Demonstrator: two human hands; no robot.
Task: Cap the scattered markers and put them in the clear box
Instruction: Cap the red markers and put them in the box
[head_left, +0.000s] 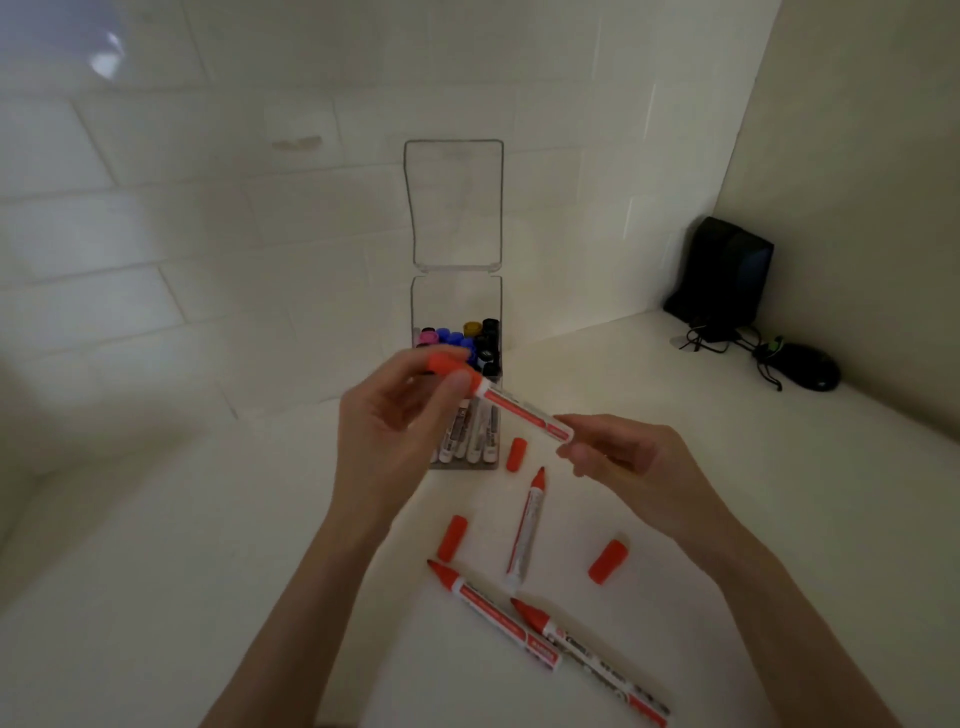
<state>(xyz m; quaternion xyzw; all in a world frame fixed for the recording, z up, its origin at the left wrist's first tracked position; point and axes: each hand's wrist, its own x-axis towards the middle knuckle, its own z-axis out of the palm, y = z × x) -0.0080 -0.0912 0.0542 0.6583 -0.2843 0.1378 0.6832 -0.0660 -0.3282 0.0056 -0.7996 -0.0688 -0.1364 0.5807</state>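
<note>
Clear box stands upright, lid swung open, packed with capped markers topped pink, blue, yellow and black. One red marker, cap on, is held slanted before it: left hand at the cap end, right hand pinching the tail. Three uncapped red markers and three loose red caps lie scattered nearer the viewer.

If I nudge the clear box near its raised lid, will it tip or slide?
Probably tips: the clear box stands tall and narrow, its lid raised upright. The markers standing inside probably weight its base, so a low push should slide it.
</note>
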